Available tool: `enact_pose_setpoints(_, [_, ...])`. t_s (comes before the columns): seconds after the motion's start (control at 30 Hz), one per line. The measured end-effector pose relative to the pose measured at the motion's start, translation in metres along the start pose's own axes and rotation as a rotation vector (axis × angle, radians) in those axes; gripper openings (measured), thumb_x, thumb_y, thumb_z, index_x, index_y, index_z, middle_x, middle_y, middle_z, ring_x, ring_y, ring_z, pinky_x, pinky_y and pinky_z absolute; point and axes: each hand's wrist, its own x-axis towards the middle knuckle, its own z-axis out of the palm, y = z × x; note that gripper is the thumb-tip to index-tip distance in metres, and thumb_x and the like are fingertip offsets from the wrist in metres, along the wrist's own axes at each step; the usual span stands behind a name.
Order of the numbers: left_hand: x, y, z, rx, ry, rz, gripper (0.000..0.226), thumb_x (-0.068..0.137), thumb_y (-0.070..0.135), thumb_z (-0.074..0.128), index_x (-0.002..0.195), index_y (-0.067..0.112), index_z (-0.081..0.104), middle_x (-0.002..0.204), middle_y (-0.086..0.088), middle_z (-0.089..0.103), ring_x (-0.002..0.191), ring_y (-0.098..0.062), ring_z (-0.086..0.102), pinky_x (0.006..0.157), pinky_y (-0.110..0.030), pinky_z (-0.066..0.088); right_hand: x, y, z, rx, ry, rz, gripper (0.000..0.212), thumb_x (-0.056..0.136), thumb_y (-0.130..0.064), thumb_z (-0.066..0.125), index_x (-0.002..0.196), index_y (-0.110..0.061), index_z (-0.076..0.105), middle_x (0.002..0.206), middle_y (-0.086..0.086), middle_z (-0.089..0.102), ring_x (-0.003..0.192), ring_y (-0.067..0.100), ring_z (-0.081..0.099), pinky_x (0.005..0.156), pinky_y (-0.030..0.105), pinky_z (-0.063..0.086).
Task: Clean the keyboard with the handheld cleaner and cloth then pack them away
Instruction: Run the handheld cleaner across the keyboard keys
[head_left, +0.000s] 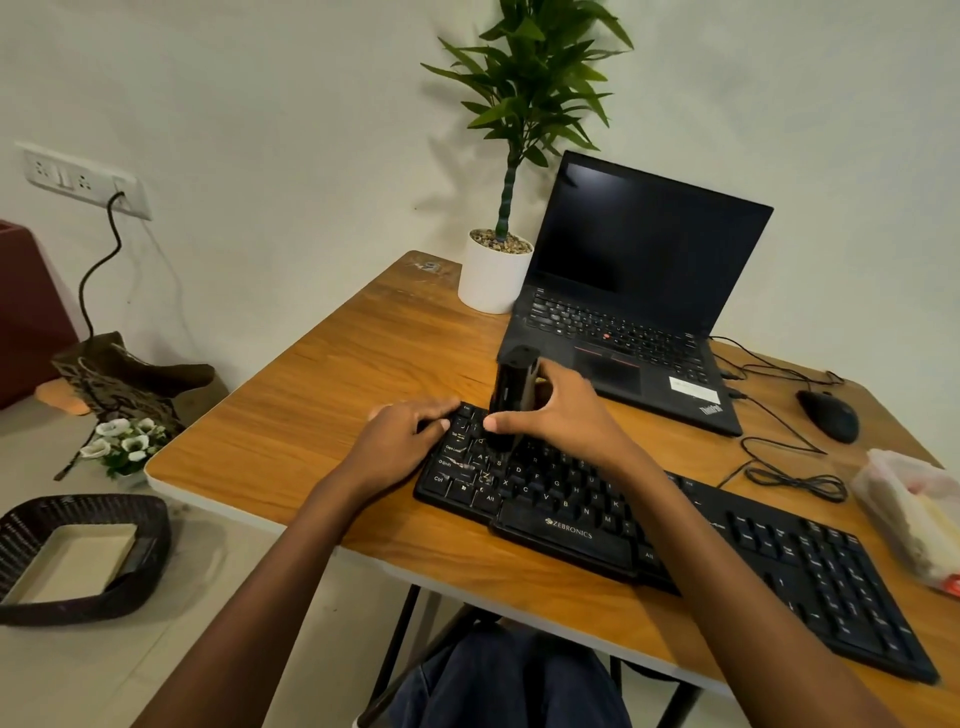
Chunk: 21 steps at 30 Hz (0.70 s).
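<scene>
Surface: wooden table (322, 364) against a pale wall; laptop (634, 312), white plant pot (491, 280), mouse (828, 415) and plastic bag (914, 514) occupy the far and right zones. The keyboard (675, 540) lies diagonally, its right end close to the near table edge. The right hand (561, 410) grips the handheld cleaner (511, 384), upright on the upper-left keys; the left hand (405, 436) rests with fingers flat on the keyboard's left end. Bare wood extends left of the keyboard; a woven basket (83, 556) sits on the floor beyond the left edge.
</scene>
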Motion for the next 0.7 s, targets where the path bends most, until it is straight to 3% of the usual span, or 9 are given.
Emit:
enact_pose_setpoints(0.13, [-0.001, 0.001, 0.000, -0.005, 0.004, 0.001, 0.035, 0.095, 0.017, 0.051, 0.130, 0.019, 0.055, 0.136, 0.003, 0.052, 0.130, -0.010, 0.042, 0.113, -0.047, 0.025, 0.007, 0.002, -0.002, -0.022, 0.085, 0.025, 0.056, 0.064, -0.034, 0.082, 0.110, -0.020, 0.053, 0.097, -0.012, 0.055, 0.085, 0.004, 0.052, 0.061, 0.010, 0.036])
enact_pose_setpoints(0.23, [-0.001, 0.000, -0.001, 0.009, -0.003, 0.004, 0.035, 0.096, 0.018, 0.050, 0.130, 0.020, 0.055, 0.135, 0.004, 0.053, 0.129, -0.011, 0.043, 0.112, -0.048, 0.025, 0.003, 0.003, 0.007, 0.037, 0.050, -0.002, 0.055, 0.064, -0.032, 0.082, 0.110, -0.023, 0.052, 0.100, -0.012, 0.057, 0.088, 0.004, 0.054, 0.068, 0.012, 0.041])
enact_pose_setpoints(0.33, [0.000, 0.000, -0.001, 0.009, -0.004, 0.007, 0.035, 0.095, 0.018, 0.050, 0.130, 0.021, 0.054, 0.136, 0.003, 0.053, 0.130, -0.012, 0.043, 0.112, -0.048, 0.025, 0.003, 0.007, -0.003, 0.115, -0.023, 0.043, 0.055, 0.063, -0.032, 0.082, 0.108, -0.028, 0.050, 0.101, -0.013, 0.057, 0.098, 0.009, 0.056, 0.079, 0.023, 0.049])
enact_pose_setpoints(0.47, [0.000, 0.000, 0.000, -0.010, 0.004, -0.009, 0.035, 0.095, 0.017, 0.051, 0.130, 0.020, 0.055, 0.137, 0.003, 0.052, 0.131, -0.012, 0.041, 0.113, -0.047, 0.024, 0.007, 0.003, -0.005, 0.018, 0.068, 0.029, 0.060, 0.065, -0.030, 0.081, 0.115, -0.021, 0.050, 0.103, -0.013, 0.051, 0.097, 0.005, 0.047, 0.064, 0.006, 0.031])
enact_pose_setpoints(0.53, [-0.001, 0.001, -0.001, -0.005, 0.004, 0.001, 0.035, 0.095, 0.017, 0.051, 0.130, 0.019, 0.055, 0.136, 0.002, 0.052, 0.130, -0.012, 0.042, 0.113, -0.045, 0.026, 0.004, 0.001, 0.005, 0.079, 0.043, 0.006, 0.061, 0.064, -0.031, 0.082, 0.115, -0.022, 0.050, 0.107, -0.013, 0.054, 0.099, 0.006, 0.050, 0.069, 0.008, 0.035])
enact_pose_setpoints(0.6, [-0.001, 0.002, -0.001, 0.013, 0.006, 0.008, 0.035, 0.095, 0.017, 0.051, 0.130, 0.019, 0.054, 0.136, 0.002, 0.052, 0.130, -0.011, 0.042, 0.113, -0.044, 0.026, 0.003, 0.000, 0.006, 0.143, -0.024, 0.039, 0.060, 0.062, -0.032, 0.083, 0.112, -0.026, 0.050, 0.106, -0.012, 0.058, 0.101, 0.009, 0.055, 0.078, 0.018, 0.046])
enact_pose_setpoints(0.63, [-0.002, 0.002, -0.001, 0.021, 0.010, 0.005, 0.035, 0.095, 0.017, 0.051, 0.130, 0.019, 0.054, 0.136, 0.002, 0.052, 0.131, -0.012, 0.042, 0.113, -0.045, 0.025, 0.004, 0.000, 0.002, 0.129, -0.045, 0.058, 0.058, 0.062, -0.033, 0.083, 0.108, -0.026, 0.050, 0.102, -0.013, 0.058, 0.097, 0.009, 0.057, 0.078, 0.023, 0.049])
enact_pose_setpoints(0.7, [-0.002, 0.002, -0.001, 0.012, 0.014, -0.002, 0.035, 0.095, 0.017, 0.051, 0.130, 0.019, 0.055, 0.136, 0.002, 0.052, 0.130, -0.011, 0.042, 0.113, -0.045, 0.024, 0.008, 0.000, -0.004, 0.038, -0.009, 0.076, 0.053, 0.063, -0.033, 0.082, 0.104, -0.024, 0.049, 0.092, -0.016, 0.054, 0.087, 0.005, 0.054, 0.066, 0.018, 0.045])
